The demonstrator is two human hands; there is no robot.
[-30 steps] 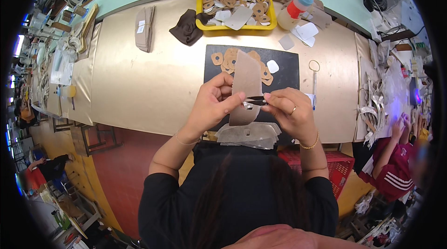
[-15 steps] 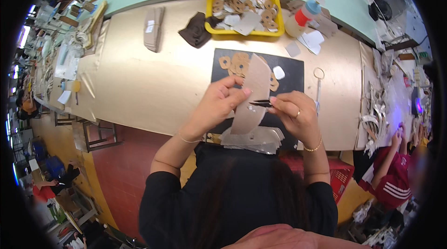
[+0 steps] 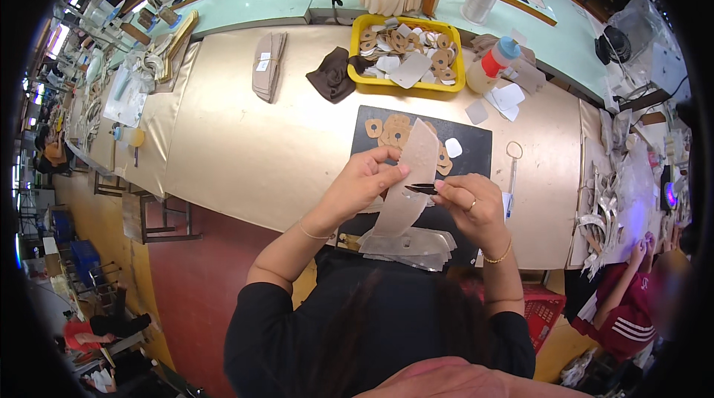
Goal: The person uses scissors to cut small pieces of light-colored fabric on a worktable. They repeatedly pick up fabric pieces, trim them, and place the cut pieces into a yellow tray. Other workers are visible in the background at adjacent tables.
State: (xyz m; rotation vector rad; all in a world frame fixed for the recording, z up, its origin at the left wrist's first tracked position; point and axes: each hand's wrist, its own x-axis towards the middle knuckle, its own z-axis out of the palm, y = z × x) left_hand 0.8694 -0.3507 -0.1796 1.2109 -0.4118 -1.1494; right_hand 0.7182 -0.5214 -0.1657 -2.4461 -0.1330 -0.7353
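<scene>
The left hand point(image 3: 362, 184) grips a long, curved beige piece point(image 3: 409, 178), fingers closed around its left edge, holding it upright above the black cutting mat point(image 3: 476, 146). The right hand point(image 3: 474, 204) pinches a small dark tool point(image 3: 421, 189) between thumb and fingertips — its tip touches the beige piece near the middle. Under both hands, at the near edge of the tan table point(image 3: 260, 145), lies a stack of pale grey cut pieces point(image 3: 416, 245). On the mat behind the held piece sit several small tan shapes with holes point(image 3: 387, 129) and a white patch point(image 3: 453, 147). Farther back stands a yellow tray point(image 3: 357, 63) full of similar cut-outs — a dark brown cloth point(image 3: 332, 74) just to its left, a bottle with a red and blue cap point(image 3: 491, 65) to its right.
</scene>
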